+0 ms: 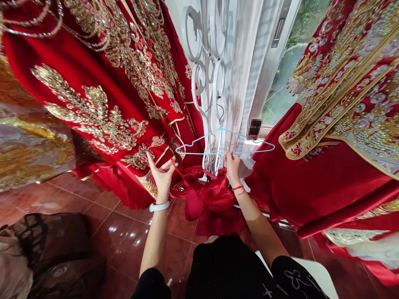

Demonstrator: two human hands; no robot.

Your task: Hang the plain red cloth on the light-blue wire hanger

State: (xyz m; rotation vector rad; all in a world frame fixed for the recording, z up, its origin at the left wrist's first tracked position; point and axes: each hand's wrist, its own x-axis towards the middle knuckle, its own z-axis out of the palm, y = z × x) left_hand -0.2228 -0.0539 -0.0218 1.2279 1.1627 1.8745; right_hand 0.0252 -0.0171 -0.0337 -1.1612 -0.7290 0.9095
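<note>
My right hand pinches the bottom bar of a thin light-blue wire hanger, whose hook points up in front of a white scrolled metal stand. A red satin cloth hangs bunched below that hand. My left hand is raised palm up with fingers apart, a thin red strap running across it toward the hanger's left end. It wears a white wristband; the right wrist has a red string.
Red robes with gold embroidery hang on the left and on the right. A window stands behind the stand. Dark bags lie on the red tiled floor at lower left.
</note>
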